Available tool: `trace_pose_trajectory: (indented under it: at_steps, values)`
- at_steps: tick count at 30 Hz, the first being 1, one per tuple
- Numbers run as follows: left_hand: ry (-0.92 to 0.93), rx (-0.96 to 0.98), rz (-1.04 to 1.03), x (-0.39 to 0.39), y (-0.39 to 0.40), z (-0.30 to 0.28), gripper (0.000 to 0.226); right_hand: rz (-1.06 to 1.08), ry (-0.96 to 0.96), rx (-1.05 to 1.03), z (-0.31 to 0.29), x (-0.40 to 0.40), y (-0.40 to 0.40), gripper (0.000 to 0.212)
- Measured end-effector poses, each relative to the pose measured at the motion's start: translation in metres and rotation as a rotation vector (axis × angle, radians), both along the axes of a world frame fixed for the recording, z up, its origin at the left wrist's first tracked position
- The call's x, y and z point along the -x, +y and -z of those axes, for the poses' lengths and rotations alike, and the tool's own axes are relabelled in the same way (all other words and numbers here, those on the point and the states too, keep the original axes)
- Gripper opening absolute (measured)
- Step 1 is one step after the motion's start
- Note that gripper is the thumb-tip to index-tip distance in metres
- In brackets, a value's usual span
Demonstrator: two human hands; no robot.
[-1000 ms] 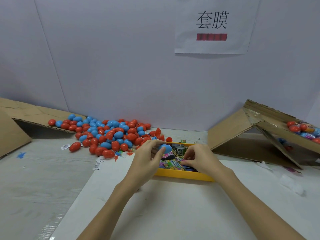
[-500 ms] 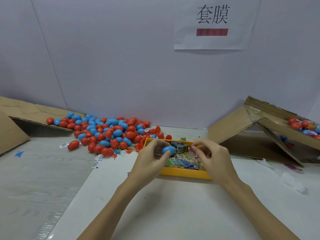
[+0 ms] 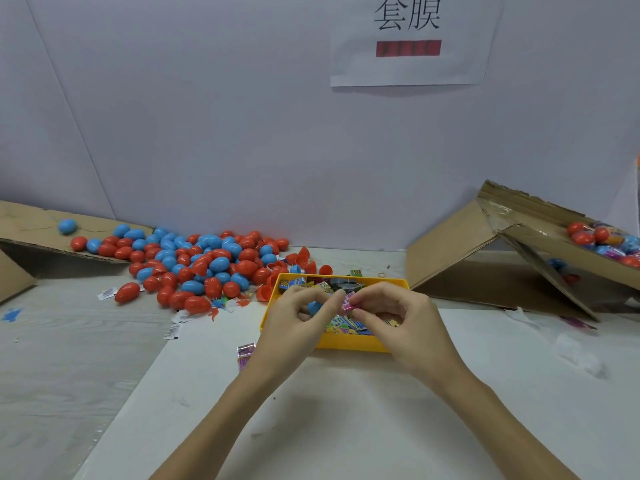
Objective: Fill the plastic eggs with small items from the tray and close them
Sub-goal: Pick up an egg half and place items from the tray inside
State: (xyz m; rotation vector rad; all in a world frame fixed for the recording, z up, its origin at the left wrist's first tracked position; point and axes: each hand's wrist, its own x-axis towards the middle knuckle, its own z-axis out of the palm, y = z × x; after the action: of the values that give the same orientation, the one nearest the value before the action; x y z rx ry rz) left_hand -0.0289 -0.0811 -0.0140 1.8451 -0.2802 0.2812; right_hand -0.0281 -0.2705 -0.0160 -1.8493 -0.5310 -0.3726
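Both hands work directly over the yellow tray (image 3: 349, 342), which sits on a white sheet (image 3: 346, 410) at the middle of the table. The left hand (image 3: 298, 317) has its fingers curled around a blue egg piece (image 3: 314, 307), of which only a small part shows between thumb and fingers; whether it is a whole egg or a half cannot be told. The right hand (image 3: 398, 318) pinches a small pink packet (image 3: 347, 302) between thumb and forefinger, just beside the left hand's fingertips and close to the blue piece. The tray holds a jumble of small printed packets (image 3: 343, 323) in several colours, with darker items toward its far wall. To the left of the tray, a loose pile of red and blue eggs (image 3: 194, 261) spreads over the table and onto the lower edge of a flattened cardboard ramp (image 3: 31, 226). A few open red halves (image 3: 304, 259) lie just behind the tray's far left corner. One small packet (image 3: 245, 351) lies on the white sheet near the left forearm. At the right, a tented cardboard box (image 3: 460, 251) carries a further group of eggs (image 3: 602, 239) on its upper flap. A paper sign (image 3: 408, 39) with printed characters hangs on the wall behind.
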Motion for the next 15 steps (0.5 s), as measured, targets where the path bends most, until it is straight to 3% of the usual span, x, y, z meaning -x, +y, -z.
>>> trace_pose_trajectory:
  at_steps: [3,9,12,15]
  values:
    - [-0.047,-0.053,-0.068,-0.0014,-0.0016,0.0025,0.019,-0.009,-0.009,0.004,-0.0020,0.0018,-0.0008,0.026]
    - [0.050,0.129,0.046,-0.0003,0.0026,-0.0024,0.004,0.001,-0.007,0.090,-0.0029,0.0037,0.0016,0.047]
    - [0.010,0.108,0.021,0.0004,0.0022,-0.0013,0.003,0.008,0.087,0.026,-0.0042,0.0044,0.0026,0.038]
    - [-0.024,0.054,0.017,-0.0001,0.0010,0.0012,0.005,0.040,0.157,-0.045,-0.0048,0.0047,0.0029,0.015]
